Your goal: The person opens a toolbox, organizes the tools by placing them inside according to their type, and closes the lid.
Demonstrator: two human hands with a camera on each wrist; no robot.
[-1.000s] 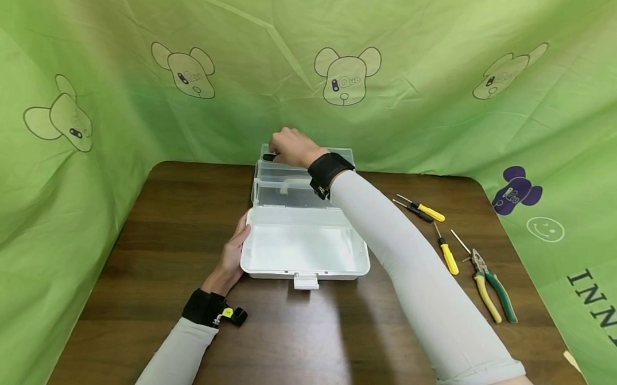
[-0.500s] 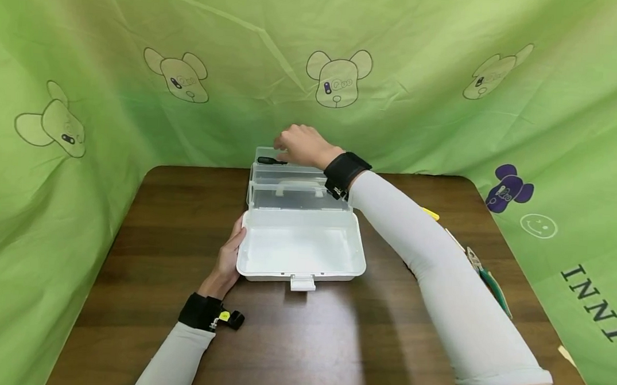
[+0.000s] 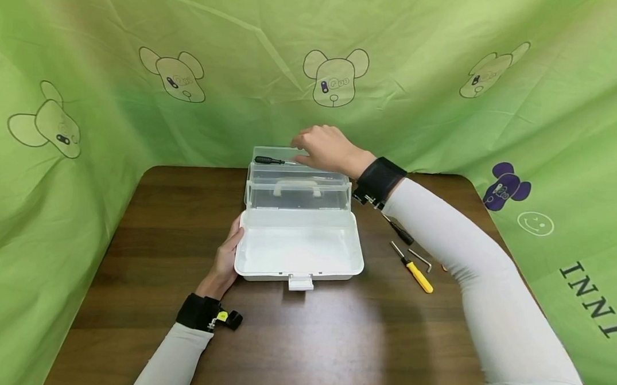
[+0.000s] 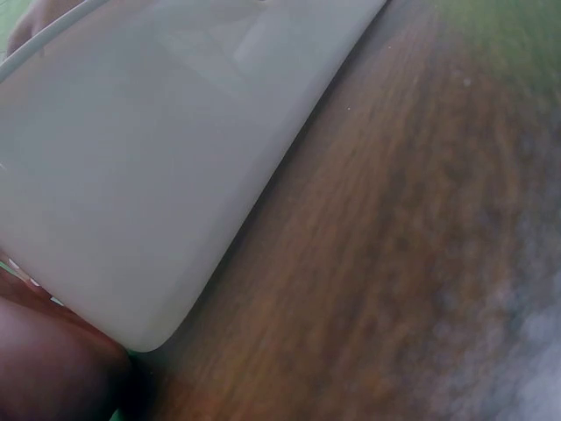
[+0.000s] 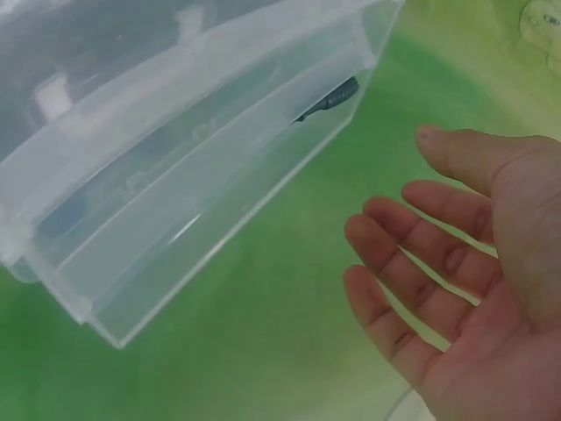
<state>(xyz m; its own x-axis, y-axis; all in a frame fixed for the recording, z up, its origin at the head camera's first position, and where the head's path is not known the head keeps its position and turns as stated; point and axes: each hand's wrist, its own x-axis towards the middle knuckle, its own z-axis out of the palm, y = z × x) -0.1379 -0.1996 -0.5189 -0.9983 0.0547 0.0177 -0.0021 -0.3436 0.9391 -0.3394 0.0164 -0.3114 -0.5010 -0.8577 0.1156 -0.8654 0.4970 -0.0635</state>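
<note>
A white toolbox [image 3: 299,255] stands with its lid tilted back and its stepped clear trays [image 3: 300,199] raised behind the bottom compartment. My left hand [image 3: 225,260] holds the box's left side, thumb at the rim; the left wrist view shows the box's outer wall [image 4: 175,158] beside the dark tabletop. In the rearmost clear tray lies a black-handled screwdriver [image 3: 266,160]. Over the right part of that tray, my right hand [image 3: 328,150] is apart from the screwdriver. Its fingers are spread and loosely bent around nothing in the right wrist view.
Right of the box lie a yellow-handled screwdriver [image 3: 418,276], a black-handled screwdriver [image 3: 402,234] and a hex key [image 3: 421,260]. My right sleeve [image 3: 456,245] covers other tools there. A green curtain [image 3: 240,97] hangs close behind the box.
My right hand has let go of the black-handled screwdriver in the rear tray and drawn off to the right. The right arm has swung over the right-hand tools. My left hand stays at the box.
</note>
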